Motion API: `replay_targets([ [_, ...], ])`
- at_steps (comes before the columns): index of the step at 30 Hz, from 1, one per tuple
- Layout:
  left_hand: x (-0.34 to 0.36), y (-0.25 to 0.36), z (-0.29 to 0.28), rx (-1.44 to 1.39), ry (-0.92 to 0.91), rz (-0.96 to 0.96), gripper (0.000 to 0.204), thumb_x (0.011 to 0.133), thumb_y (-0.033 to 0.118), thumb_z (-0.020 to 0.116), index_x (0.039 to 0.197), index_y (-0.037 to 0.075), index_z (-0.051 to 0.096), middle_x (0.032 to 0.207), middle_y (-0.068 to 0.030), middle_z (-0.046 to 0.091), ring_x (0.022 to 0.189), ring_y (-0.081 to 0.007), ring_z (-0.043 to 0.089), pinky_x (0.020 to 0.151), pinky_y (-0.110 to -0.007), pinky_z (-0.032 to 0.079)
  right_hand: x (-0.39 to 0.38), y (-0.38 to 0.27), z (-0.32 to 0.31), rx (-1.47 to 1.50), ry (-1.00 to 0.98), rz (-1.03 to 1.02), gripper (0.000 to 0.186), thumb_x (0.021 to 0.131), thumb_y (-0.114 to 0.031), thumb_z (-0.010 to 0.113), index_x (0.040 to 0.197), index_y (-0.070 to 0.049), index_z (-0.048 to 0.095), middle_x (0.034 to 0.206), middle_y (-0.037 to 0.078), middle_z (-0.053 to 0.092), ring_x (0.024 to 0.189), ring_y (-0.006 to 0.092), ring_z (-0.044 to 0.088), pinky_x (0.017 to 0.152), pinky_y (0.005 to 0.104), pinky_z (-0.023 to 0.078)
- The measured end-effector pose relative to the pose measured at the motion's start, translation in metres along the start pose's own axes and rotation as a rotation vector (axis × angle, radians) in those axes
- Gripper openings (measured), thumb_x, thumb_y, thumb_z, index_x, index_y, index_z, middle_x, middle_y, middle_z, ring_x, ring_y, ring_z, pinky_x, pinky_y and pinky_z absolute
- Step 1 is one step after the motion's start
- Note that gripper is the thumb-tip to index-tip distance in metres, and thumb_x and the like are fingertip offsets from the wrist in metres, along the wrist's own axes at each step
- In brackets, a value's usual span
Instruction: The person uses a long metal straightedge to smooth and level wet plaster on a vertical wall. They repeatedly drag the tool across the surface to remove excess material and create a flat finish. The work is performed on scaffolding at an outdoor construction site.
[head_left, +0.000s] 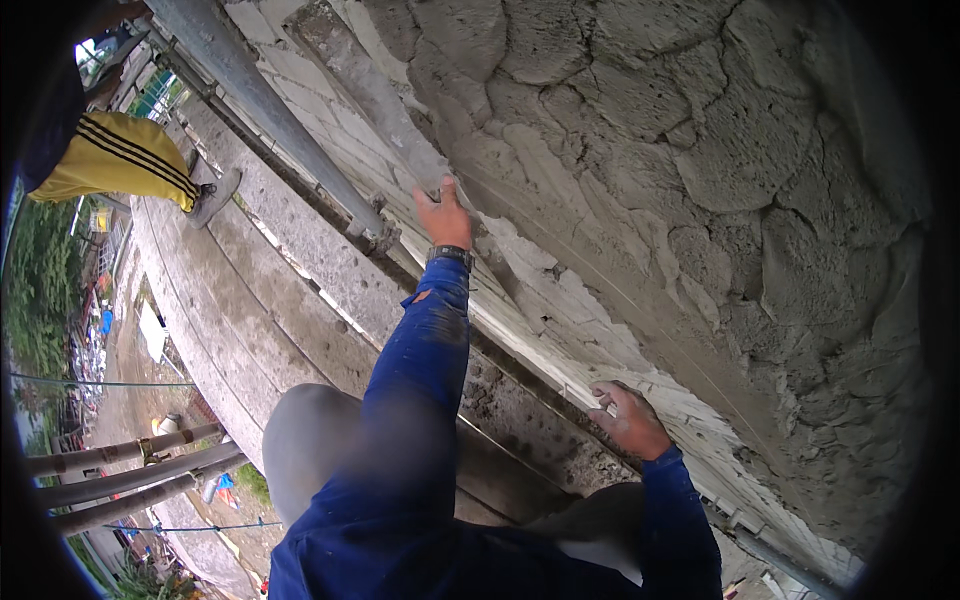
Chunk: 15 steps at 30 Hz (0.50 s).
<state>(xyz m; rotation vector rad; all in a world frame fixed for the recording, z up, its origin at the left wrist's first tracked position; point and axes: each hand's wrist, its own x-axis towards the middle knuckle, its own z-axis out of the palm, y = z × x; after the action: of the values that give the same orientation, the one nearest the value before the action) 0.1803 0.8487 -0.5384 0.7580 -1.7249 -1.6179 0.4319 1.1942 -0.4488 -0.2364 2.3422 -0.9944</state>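
Note:
My left hand (445,218), with a dark watch (451,256) on the wrist, reaches forward to the wall. Its thumb and forefinger are apart, by the near end of a long, mortar-smeared grey board (365,95) that slants along the wall; whether they press on it I cannot tell. Lower right, my right hand (635,425) hovers beside the pale block wall (590,310), fingers loosely bent and nothing visible between them. Rough wet mortar (640,150) covers the wall to the right, thick and lumpy. A thin string (620,290) crosses its smoother edge.
Spattered scaffold planks (290,290) run below me, beside a grey metal pole (270,95). Another person in yellow trousers (125,160) stands on the planks at far left. Scaffold tubes (150,465) jut out at lower left, above ground far below with scattered materials.

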Motion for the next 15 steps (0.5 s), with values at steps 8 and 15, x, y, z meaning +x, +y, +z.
replay_targets([
  [8,0.024,0.001,-0.007,0.064,-0.051,0.194,0.079,0.094,0.037,0.069,0.143,-0.016,0.036,0.139,-0.0285,0.051,0.128,-0.0351,0.05,0.109,-0.037,0.036,0.006,0.009,0.004,-0.044,-0.036,-0.027,0.048,0.09,-0.03,0.071,0.129,-0.006,0.056,0.121,0.02,0.064,0.111,0.0353,0.062,0.093,0.0412,0.049],
  [15,0.021,0.0,-0.003,0.073,-0.073,0.237,0.082,0.092,0.038,0.07,0.142,-0.017,0.034,0.137,-0.031,0.05,0.128,-0.0368,0.049,0.11,-0.038,0.035,0.001,0.022,0.002,0.001,-0.046,-0.017,0.048,0.09,-0.03,0.071,0.129,-0.007,0.057,0.12,0.02,0.064,0.111,0.0358,0.062,0.092,0.0435,0.05],
])
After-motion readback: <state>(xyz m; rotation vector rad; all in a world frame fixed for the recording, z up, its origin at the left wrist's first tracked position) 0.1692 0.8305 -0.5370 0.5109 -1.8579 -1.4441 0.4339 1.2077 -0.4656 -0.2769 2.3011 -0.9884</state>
